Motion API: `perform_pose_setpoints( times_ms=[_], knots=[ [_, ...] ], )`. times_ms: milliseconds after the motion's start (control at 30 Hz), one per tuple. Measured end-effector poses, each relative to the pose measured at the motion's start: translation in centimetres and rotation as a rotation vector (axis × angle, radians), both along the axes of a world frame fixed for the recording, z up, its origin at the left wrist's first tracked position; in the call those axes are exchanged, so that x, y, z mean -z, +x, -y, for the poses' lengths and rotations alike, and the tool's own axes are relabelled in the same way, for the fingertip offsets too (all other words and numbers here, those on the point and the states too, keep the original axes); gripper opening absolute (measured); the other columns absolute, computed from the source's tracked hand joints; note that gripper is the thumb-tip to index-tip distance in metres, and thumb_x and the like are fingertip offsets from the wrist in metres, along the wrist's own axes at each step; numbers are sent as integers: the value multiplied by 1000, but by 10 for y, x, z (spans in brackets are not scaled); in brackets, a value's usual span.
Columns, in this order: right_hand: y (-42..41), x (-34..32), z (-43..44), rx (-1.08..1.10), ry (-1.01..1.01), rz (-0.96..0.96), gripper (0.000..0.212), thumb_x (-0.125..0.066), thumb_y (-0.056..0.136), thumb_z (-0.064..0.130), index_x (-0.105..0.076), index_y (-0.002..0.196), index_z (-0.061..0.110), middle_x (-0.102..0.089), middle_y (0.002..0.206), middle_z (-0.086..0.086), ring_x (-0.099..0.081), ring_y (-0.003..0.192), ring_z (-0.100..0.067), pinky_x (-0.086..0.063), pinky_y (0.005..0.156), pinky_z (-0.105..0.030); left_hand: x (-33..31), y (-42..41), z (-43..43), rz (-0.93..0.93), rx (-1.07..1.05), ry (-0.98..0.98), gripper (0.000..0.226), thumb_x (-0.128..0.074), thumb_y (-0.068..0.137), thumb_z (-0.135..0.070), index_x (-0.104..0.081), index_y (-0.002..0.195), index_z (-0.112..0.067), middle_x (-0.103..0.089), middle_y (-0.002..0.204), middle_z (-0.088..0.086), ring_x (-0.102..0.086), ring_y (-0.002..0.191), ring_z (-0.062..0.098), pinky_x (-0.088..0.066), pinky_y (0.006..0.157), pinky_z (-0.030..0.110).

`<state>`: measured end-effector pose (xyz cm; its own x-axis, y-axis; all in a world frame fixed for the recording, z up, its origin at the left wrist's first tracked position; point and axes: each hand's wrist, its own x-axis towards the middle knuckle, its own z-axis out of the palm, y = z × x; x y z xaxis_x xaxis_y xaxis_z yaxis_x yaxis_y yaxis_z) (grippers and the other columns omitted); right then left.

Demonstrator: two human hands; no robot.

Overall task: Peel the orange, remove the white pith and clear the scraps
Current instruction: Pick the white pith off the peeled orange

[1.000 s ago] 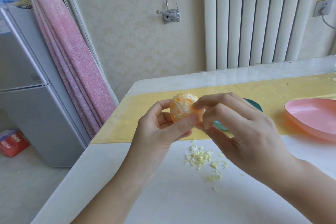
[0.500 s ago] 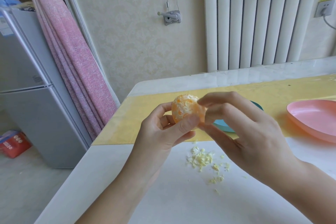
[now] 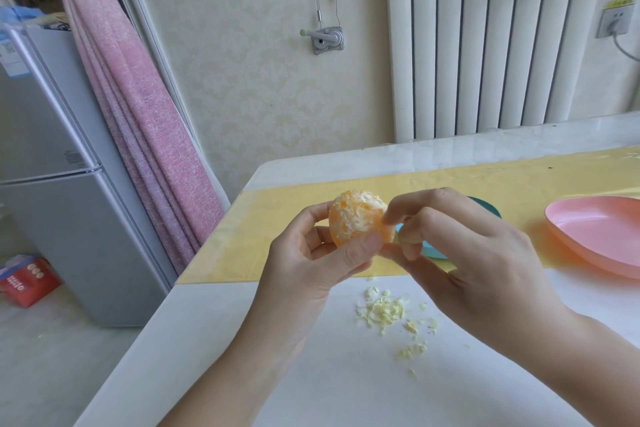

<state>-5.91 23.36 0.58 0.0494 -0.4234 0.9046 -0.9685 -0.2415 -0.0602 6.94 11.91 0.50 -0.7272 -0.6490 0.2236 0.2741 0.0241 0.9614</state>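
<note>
A peeled orange [image 3: 356,218], still patched with white pith, is held above the table. My left hand [image 3: 311,263] grips it from below and the left, thumb across its front. My right hand [image 3: 478,267] meets it from the right, with fingertips curled and pinching at the pith on the fruit's right side. A small heap of pale pith scraps [image 3: 384,310] lies on the white tabletop [image 3: 242,374] under my hands, with a few more crumbs [image 3: 412,350] trailing toward me.
A pink plate [image 3: 599,236] sits at the right on the yellow mat [image 3: 277,218]. A teal dish [image 3: 485,210] is mostly hidden behind my right hand. The table's left edge drops to the floor, where a grey fridge [image 3: 69,184] and pink curtain [image 3: 138,114] stand.
My right fingertips have shifted slightly along the orange's right side, picking at the pith. The orange stays in my left hand at about the same place.
</note>
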Motion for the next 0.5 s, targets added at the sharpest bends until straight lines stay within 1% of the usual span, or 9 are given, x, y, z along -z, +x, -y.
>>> perform_pose_setpoints(
  times_ms=[67, 200, 300, 367, 433, 500],
  knots=[
    [1, 0, -1, 16, -20, -6, 23, -69, 81, 2, -53, 65, 3, -62, 85, -3, -54, 75, -18, -38, 68, -12, 0, 0, 0, -14, 4, 1, 64, -83, 55, -31, -65, 113, -12, -73, 99, 11, -70, 89, 21, -56, 76, 26],
    [2, 1, -1, 2, -61, -9, 21, -72, 77, -6, -57, 66, 3, -62, 80, -4, -55, 73, -19, -41, 66, -16, 0, -1, 0, -48, 25, 5, 56, -82, 56, -29, -67, 108, -14, -73, 98, 8, -69, 90, 19, -56, 76, 26],
    [4, 0, 0, -10, -78, 16, 14, -70, 81, -1, -59, 73, 3, -64, 91, -6, -58, 80, -18, -43, 72, -16, 0, -1, 1, -66, 40, -8, 55, -81, 58, -28, -67, 110, -14, -73, 97, 5, -69, 91, 18, -56, 78, 27],
    [5, -1, 0, -10, -57, 29, 13, -68, 82, 1, -60, 73, 2, -65, 99, -6, -60, 84, -19, -44, 75, -17, 1, -1, 2, -63, 43, -37, 57, -81, 59, -28, -66, 112, -14, -72, 97, 4, -68, 93, 19, -56, 85, 35],
    [4, -1, 0, -2, -38, 17, 14, -67, 83, 1, -59, 71, 3, -65, 98, -4, -59, 84, -19, -42, 75, -16, 2, -1, 3, -53, 39, -55, 56, -81, 59, -28, -67, 111, -17, -72, 98, 3, -68, 94, 20, -53, 95, 42],
    [3, -1, 0, -1, -35, 3, 16, -67, 82, -2, -59, 70, 3, -65, 95, -4, -57, 84, -19, -40, 75, -14, 2, -1, 2, -51, 45, -58, 54, -81, 59, -28, -68, 110, -19, -72, 98, 3, -68, 94, 19, -51, 97, 43]
  ],
)
